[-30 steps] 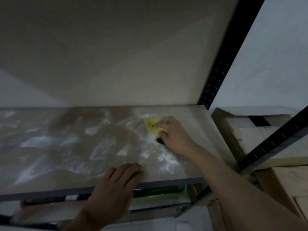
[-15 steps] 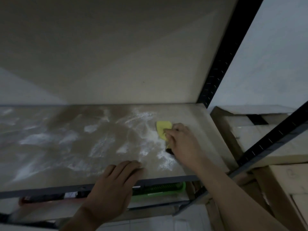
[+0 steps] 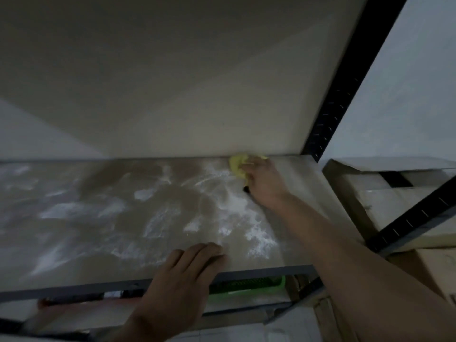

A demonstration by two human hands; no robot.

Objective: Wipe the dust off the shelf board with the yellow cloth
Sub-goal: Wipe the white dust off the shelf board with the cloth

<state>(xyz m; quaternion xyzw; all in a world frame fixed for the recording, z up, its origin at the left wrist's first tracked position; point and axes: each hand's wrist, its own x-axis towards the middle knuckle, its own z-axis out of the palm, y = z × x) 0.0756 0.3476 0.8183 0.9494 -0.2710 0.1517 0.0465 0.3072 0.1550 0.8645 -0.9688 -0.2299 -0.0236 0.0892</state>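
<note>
The shelf board (image 3: 98, 233) is a pale brown panel streaked with patches of white dust across its middle and left. My right hand (image 3: 262, 183) reaches to the board's back edge, by the wall, and grips the crumpled yellow cloth (image 3: 237, 166), pressing it on the board. Most of the cloth is hidden under my fingers. My left hand (image 3: 182, 280) rests flat on the board's front edge with straight fingers and holds nothing.
A black slotted upright (image 3: 338, 95) stands at the back right corner; another black rail (image 3: 414, 218) crosses at the right. Cardboard boxes (image 3: 370, 193) sit to the right. A green basket (image 3: 246, 287) lies on the shelf below.
My right hand has slid the yellow cloth from the middle right of the board back to its rear edge by the wall. My left hand has stayed on the front edge.
</note>
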